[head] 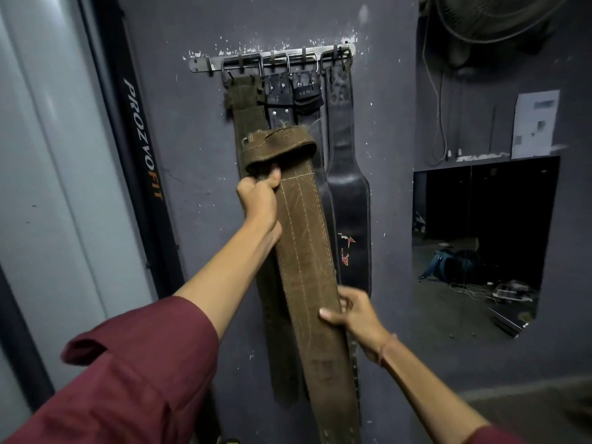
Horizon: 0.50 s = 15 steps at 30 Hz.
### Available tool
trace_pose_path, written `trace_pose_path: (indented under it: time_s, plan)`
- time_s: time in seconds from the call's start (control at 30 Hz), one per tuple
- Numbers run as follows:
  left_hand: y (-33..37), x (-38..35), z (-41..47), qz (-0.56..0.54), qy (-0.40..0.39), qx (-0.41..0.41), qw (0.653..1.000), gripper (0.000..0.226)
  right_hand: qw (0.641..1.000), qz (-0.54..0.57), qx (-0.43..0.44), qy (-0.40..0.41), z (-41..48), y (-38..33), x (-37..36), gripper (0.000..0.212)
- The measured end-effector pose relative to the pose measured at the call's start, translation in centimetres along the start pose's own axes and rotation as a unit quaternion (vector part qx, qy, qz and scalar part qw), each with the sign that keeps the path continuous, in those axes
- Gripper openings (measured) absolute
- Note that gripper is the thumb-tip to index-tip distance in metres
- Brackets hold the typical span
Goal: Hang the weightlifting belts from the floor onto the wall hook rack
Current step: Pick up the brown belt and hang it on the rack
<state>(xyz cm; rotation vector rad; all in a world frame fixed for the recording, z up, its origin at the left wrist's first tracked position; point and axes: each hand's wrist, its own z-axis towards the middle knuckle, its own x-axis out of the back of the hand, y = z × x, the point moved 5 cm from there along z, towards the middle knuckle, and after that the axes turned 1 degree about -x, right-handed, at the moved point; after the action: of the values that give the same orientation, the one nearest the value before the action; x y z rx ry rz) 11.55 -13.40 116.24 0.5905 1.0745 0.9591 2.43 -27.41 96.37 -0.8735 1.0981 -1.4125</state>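
Left hand (259, 200) fingers curl round the brown belt (307, 267) just under its folded top. Right hand (355, 315), at 5 o'clock, pinches its right edge. The rack (272, 59), at 12 o'clock above the fold, carries black belts (347, 187).

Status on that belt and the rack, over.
Left grip holds brown belt under its folded top; right grip holds it lower down. Not yet on hook rack. Hung belts directly behind it.
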Motion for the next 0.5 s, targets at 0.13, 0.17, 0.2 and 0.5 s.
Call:
trace_pose_path:
  time_s: [0.13, 0.17, 0.2, 0.5]
  plan:
    - [0.3, 0.0, -0.2, 0.013, -0.009, 0.002, 1.0, 0.056, 0.998, -0.027, -0.049, 0.014, -1.6, 1.8, 0.0, 0.029]
    - [0.4, -0.2, -0.4, 0.022, -0.016, 0.006, 1.0, 0.054, 0.999, -0.025, -0.021, 0.023, -0.9, -0.2, -0.3, 0.028]
    - [0.4, -0.3, -0.5, 0.031, -0.025, 0.01, 0.999, 0.052, 0.999, -0.01, 0.02, 0.029, 0.0, -2.8, -0.9, 0.028]
    - [2.4, 0.0, -3.6, 0.194, -0.104, -0.137, 0.966, 0.034, 0.978, 0.055, 0.158, 0.128, 2.5, -13.7, -4.7, 0.035]
